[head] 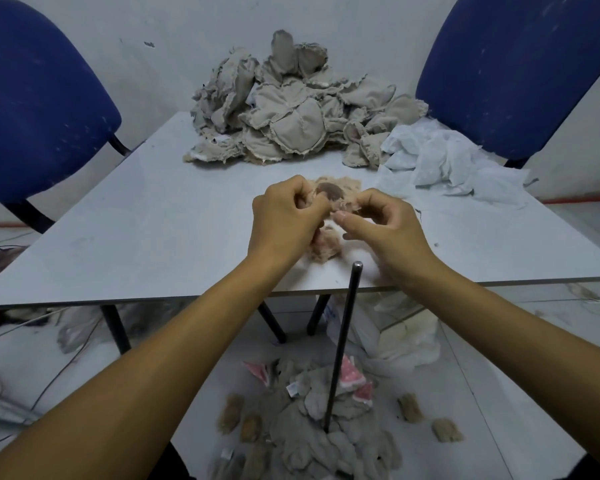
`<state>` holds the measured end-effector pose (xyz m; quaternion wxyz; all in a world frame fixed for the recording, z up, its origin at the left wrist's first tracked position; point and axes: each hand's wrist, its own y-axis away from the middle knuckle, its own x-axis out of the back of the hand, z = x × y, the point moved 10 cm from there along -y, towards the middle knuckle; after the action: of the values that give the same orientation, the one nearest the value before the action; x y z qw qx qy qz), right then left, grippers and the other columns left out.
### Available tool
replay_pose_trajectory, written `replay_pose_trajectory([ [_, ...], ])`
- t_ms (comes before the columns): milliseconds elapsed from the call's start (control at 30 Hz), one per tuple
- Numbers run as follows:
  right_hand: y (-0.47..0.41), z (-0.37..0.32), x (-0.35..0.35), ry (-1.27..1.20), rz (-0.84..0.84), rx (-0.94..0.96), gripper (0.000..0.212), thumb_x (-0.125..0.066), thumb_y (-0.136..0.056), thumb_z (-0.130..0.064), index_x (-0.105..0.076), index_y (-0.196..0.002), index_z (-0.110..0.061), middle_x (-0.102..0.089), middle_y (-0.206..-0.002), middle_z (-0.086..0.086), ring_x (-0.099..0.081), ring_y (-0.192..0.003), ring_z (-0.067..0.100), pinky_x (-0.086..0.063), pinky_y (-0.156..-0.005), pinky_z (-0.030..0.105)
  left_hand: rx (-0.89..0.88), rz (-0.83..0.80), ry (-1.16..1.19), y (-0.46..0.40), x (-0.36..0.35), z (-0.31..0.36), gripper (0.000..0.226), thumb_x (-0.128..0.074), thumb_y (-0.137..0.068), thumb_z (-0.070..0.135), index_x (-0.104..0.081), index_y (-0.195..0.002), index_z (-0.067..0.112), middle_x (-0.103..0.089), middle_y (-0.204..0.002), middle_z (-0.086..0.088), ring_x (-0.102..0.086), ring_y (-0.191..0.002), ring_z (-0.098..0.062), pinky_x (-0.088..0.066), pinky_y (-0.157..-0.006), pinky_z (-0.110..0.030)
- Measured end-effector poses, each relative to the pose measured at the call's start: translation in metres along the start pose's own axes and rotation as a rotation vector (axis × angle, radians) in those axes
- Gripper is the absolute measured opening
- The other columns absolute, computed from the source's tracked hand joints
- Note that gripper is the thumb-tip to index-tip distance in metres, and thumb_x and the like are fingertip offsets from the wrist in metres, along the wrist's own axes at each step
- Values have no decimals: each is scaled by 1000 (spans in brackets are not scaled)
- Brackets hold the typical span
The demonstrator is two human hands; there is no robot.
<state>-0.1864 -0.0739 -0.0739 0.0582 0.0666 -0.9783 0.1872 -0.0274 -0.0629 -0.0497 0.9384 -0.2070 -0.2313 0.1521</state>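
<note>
At the middle of the room stands a pale desk, with a blue chair behind its far left corner and a second chair behind its far right one. A big heap of beige cloth shells lies at the far edge of the desk, probably as the stock waiting to be worked, and a crumpled white plastic bag lies just beside it on the right. On the floor below the near edge is a lower heap of soft toy parts, which seem to be dropped there when they are done. A thin metal rod rises out of this heap up to the desk edge, near the hands; I think it serves to push the cloth through. The left hand and the right hand are close together above the near part of the desk, both with curled fingers. Between them they pinch a small plush piece, beige with a brown patch, held just above the surface, it seems in order to pull or turn it.
</note>
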Motion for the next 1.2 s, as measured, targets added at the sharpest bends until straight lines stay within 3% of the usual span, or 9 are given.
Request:
replay_pose_trajectory([
  [167,0,3,18,52,149,-42,21,-67,-84,-1,-55,-68,-8,-62,-69,8,-63,-68,17,-56,-60,26,-37,-325,148,5,-29,6,20,-67,-92,16,-53,-78,12,-60,-79,0,-62,-71,-16,-47,-60,-23],
  [267,0,-11,21,213,160,87,20,-66,-82,-4,-52,-69,-9,-59,-67,4,-64,-68,17,-56,-61,28,333,-499,628,18,-53,-8,13,-57,-99,25,-53,-93,14,-66,-91,-8,-70,-78,-18,-54,-64,-29],
  [400,5,-21,5,360,35,221,16,-64,-80,-3,-52,-71,-10,-57,-71,-3,-59,-75,12,-45,-60,19,525,-364,710,14,-44,-25,7,-62,-95,11,-58,-97,17,-71,-78,-5,-67,-63,-17,-53,-55,-28],
  [600,5,-1,-14,299,-215,97,21,-69,-89,-12,-58,-86,-30,-59,-90,-17,-61,-91,5,-51,-69,20,461,-469,724,4,-29,-18,16,-61,-94,8,-70,-82,12,-69,-73,-5,-67,-65,-17,-56,-59,-27],
  [700,5,0,-22,586,-271,161,16,-70,-91,-25,-62,-100,-36,-58,-101,-14,-57,-91,5,-47,-76,20,336,-573,462,2,-23,-15,31,-55,-98,20,-73,-74,13,-69,-75,-5,-65,-69,-18,-50,-63,-24],
  [800,8,5,-34,828,-332,203,21,-73,-87,-35,-69,-105,-25,-59,-100,-8,-51,-90,12,-35,-75,26,209,-434,88,-3,-11,-27,16,-63,-95,15,-75,-84,12,-72,-75,0,-65,-64,-13,-51,-58,-25],
  [933,9,-2,-24,669,-281,169,11,-79,-82,-18,-72,-88,-25,-68,-83,-15,-62,-80,4,-48,-76,23,-2,-595,-161,6,-28,-20,19,-70,-90,13,-73,-106,23,-70,-98,10,-67,-89,0,-52,-82,-18],
  [1033,9,-7,-10,535,-194,164,18,-79,-78,-4,-73,-80,-21,-70,-80,-11,-66,-79,6,-55,-79,26,-45,-645,-205,13,-35,-17,18,-73,-89,22,-73,-106,27,-67,-96,19,-60,-88,13,-42,-76,-4],
  [1200,9,-9,8,442,-101,192,24,-73,-77,7,-72,-78,-17,-70,-77,-8,-67,-79,11,-58,-77,34,-93,-617,-202,11,-35,-10,9,-75,-86,27,-74,-95,25,-61,-87,16,-54,-79,9,-37,-69,-6],
])
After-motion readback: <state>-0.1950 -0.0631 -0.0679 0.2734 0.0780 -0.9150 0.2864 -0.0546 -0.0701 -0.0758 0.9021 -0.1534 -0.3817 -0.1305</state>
